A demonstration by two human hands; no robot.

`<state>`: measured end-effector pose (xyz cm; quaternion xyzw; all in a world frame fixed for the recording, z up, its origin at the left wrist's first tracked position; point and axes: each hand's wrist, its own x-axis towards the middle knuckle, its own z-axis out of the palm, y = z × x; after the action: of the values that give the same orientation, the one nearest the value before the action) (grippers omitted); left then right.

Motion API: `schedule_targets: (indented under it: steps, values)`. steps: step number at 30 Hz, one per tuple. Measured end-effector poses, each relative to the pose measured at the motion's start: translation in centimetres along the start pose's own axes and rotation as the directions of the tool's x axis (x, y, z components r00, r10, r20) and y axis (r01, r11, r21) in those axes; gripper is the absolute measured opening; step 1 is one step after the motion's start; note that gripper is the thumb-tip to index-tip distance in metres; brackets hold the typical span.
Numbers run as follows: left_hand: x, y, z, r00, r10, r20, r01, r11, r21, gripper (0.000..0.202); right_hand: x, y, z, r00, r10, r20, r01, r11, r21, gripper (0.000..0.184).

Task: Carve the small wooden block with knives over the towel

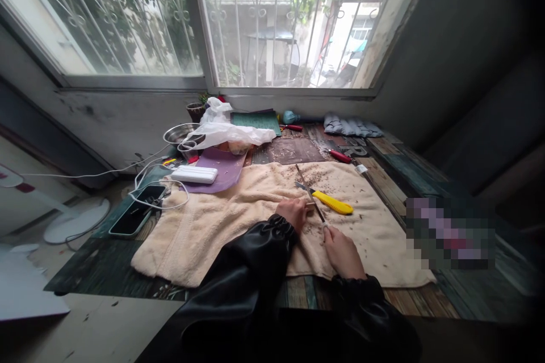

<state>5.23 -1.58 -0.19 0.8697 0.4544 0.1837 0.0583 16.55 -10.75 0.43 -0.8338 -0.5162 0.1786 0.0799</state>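
Observation:
My right hand (344, 252) is closed round the pale handle of a long thin file (305, 184), its dark blade pointing up and to the left. My left hand (292, 213) is closed, pinching a small light stick (310, 203), possibly wood, that sticks out to the right against the blade. Whether they touch I cannot tell for certain. Just beyond the file lies a yellow utility knife (334, 202) with its blade out. Under both hands spreads a cream towel (230, 221), strewn with brown shavings.
Left on the table are a phone (138, 211), a white power bank (194, 174) with cables and a purple sheet (225, 161). Behind stand a metal bowl (181, 134), a white plastic bag (230, 131) and a green mat (258, 121). A red-handled tool (340, 156) lies beyond the towel.

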Motion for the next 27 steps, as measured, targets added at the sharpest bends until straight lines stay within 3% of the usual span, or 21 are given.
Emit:
schedule_targets:
  steps: [7,14,21,27]
  values:
    - [-0.1,-0.1,0.6,1.0,0.009,-0.023,-0.009,1.0,-0.008,0.023,1.2,-0.9,-0.5,1.0,0.003,0.003,-0.003,0.999,-0.042,0.041]
    - [-0.2,-0.2,1.0,0.997,0.029,-0.069,-0.029,1.0,-0.007,0.021,0.2,0.3,0.2,1.0,-0.025,0.001,0.025,1.0,-0.019,0.042]
    - [-0.2,0.0,0.9,0.998,0.026,-0.06,-0.027,0.999,-0.021,0.023,1.1,-0.4,0.1,1.0,-0.002,-0.019,0.002,1.0,-0.027,0.041]
    - [-0.2,0.0,0.8,0.999,-0.001,-0.053,-0.001,0.999,-0.038,0.024,1.0,-0.1,0.2,0.998,-0.053,-0.03,0.053,0.999,0.005,0.04]
